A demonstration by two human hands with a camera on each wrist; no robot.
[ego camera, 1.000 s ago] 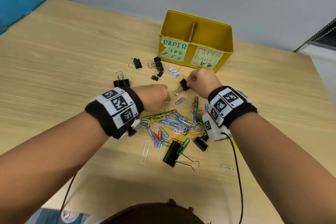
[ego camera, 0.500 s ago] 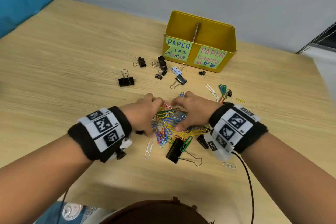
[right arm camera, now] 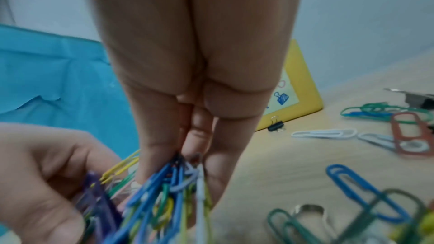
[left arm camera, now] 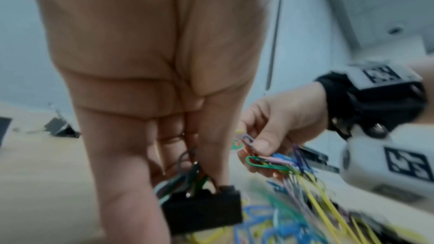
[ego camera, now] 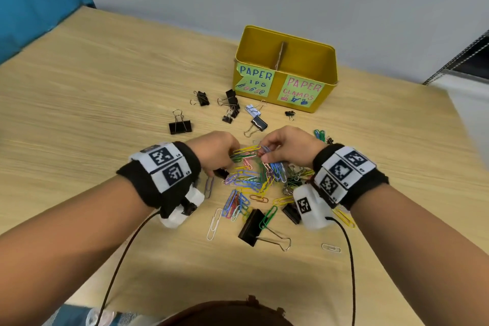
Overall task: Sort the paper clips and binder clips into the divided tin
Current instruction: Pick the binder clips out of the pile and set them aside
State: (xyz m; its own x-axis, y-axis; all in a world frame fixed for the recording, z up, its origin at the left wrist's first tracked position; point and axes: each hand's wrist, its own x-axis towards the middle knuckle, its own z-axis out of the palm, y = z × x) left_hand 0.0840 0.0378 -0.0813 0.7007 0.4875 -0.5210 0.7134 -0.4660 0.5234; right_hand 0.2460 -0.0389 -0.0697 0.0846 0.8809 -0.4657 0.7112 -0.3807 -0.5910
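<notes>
Now your left hand (ego camera: 215,149) is pinching a few paper clips, and in the left wrist view its fingers (left arm camera: 131,164) are also touching a small black binder clip (left arm camera: 203,209) that is hanging among the wires. Probably it is tangled there, so it will need to come out before this bunch goes into the tin. Your right hand (ego camera: 287,149) is closing its fingertips on a thick bundle of coloured clips (right arm camera: 162,188), mostly blue, and the bundle is hanging down from the fingers. I think you are taking many at once to make fewer trips.

Between and under both hands the pile of paper clips (ego camera: 251,180) is lying on the counter (ego camera: 92,114), with a large black binder clip (ego camera: 250,226) just in front of it, a green clip hooked over it. More binder clips (ego camera: 231,103) are lying apart, nearer to the tin, which seems a rough pre-sorting.

The yellow tin (ego camera: 328,66) is standing at the far side of the counter, well apart from your hands. Its divider (ego camera: 280,57) is making two compartments. The left label is for paper clips, the right one for clamps. What is lying inside I cannot tell, but most of the sorting looks not yet done.
</notes>
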